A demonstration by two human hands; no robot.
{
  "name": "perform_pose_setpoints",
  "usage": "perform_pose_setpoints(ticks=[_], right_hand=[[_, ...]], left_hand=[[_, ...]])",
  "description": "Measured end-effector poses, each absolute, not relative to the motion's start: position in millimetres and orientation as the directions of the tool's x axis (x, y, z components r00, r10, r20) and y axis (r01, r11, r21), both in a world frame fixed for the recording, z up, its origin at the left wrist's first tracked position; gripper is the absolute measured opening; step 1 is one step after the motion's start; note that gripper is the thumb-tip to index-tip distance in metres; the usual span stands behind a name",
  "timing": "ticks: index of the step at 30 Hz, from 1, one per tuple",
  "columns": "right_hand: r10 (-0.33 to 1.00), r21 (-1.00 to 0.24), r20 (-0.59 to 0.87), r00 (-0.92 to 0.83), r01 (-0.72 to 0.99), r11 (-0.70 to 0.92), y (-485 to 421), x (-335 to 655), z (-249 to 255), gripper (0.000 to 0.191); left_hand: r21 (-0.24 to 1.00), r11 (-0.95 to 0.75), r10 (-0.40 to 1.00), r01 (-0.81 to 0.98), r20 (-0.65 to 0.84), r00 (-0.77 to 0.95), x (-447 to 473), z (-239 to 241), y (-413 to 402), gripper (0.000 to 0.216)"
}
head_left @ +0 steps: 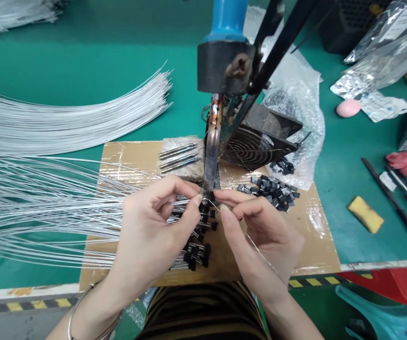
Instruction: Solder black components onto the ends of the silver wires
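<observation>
Under the tip of a soldering iron (212, 156), mounted pointing down, both my hands meet. My left hand (164, 226) is closed, thumb and forefinger pinching a thin white wire close to the tip; its end is mostly hidden by the fingers. A thin strand of solder wire (264, 255) runs through my right hand (260, 231), pinched between thumb and fingers, toward the same spot. Below the fingertips lie several wires with small black connectors (196, 255) on their ends, resting on the cardboard (313, 236).
Loose black connectors (274, 191) are piled at the right, in front of a black fan (253, 148). Spare metal tips (178, 157) lie behind my left hand. A thick bundle of white wires (83, 123) spreads left. A yellow sponge (365, 215) sits farther right.
</observation>
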State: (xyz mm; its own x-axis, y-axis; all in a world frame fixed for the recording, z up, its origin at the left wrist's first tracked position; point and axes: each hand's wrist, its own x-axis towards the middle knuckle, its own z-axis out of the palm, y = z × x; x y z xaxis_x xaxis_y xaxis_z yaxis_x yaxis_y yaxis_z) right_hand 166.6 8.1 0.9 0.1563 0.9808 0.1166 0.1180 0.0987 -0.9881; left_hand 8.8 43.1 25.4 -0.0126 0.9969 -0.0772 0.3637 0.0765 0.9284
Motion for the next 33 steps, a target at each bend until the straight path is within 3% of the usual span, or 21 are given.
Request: perform_pose_setpoints(ticks=[18, 25, 33], right_hand=[[0.969, -0.976, 0.183, 0.168, 0.151, 0.158, 4.0, 163.7, -6.1, 0.019], [0.936, -0.923, 0.311, 0.162, 0.287, 0.257, 1.5, 160.3, -10.5, 0.027], [0.929, -0.895, 0.338, 0.152, 0.357, 0.268, 1.3, 161.2, -12.7, 0.028]], left_hand=[[0.937, 0.069, 0.997, 0.342, -0.072, -0.001, 10.6, 25.9, 43.8, 0.009], [0.936, 0.063, 0.998, 0.346, -0.064, -0.008, 10.2, 26.1, 43.1, 0.009], [0.925, 0.084, 0.996, 0.370, -0.085, -0.015, 11.0, 25.5, 44.6, 0.010]])
